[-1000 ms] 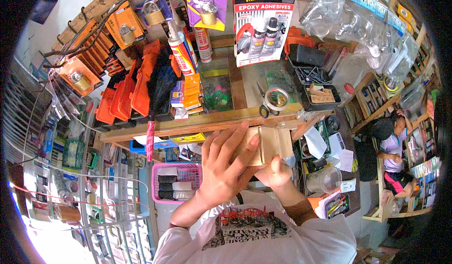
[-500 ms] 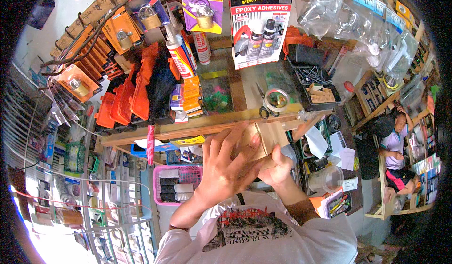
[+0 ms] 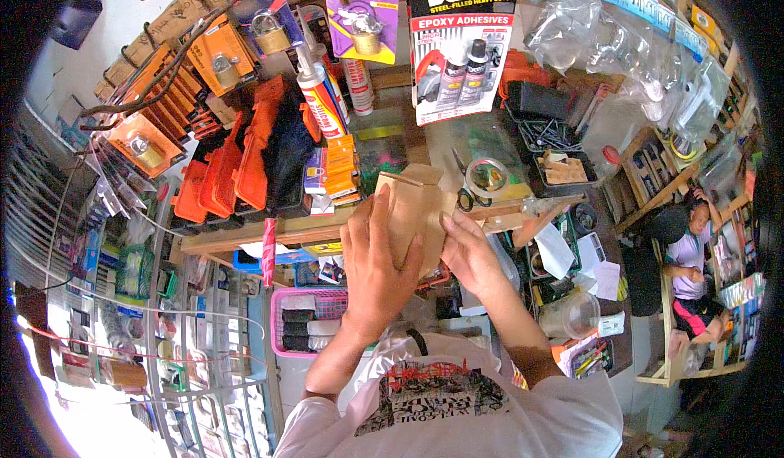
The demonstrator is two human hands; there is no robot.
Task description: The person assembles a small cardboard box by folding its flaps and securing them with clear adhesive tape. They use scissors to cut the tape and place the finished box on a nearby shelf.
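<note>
Grasping a brown box [image 3: 412, 225] between left hand [image 3: 369, 266], laid along its left side with thumb on the near face, and right hand [image 3: 474, 255], closed on its right edge. Holding it out before the counter [image 3: 224, 241], flap [image 3: 425, 174] raised at the far end, with scissors [image 3: 465, 190] and tape [image 3: 487, 193] just right, sealant tube [image 3: 320, 99] and orange cases [image 3: 255, 160] farther left, pink basket [image 3: 331, 304] below, near the left wrist.

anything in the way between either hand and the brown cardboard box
Nothing visible is in the way: the left hand lies against the left side of the brown cardboard box, thumb across its face, and the right hand has its fingers at the right edge.
</note>
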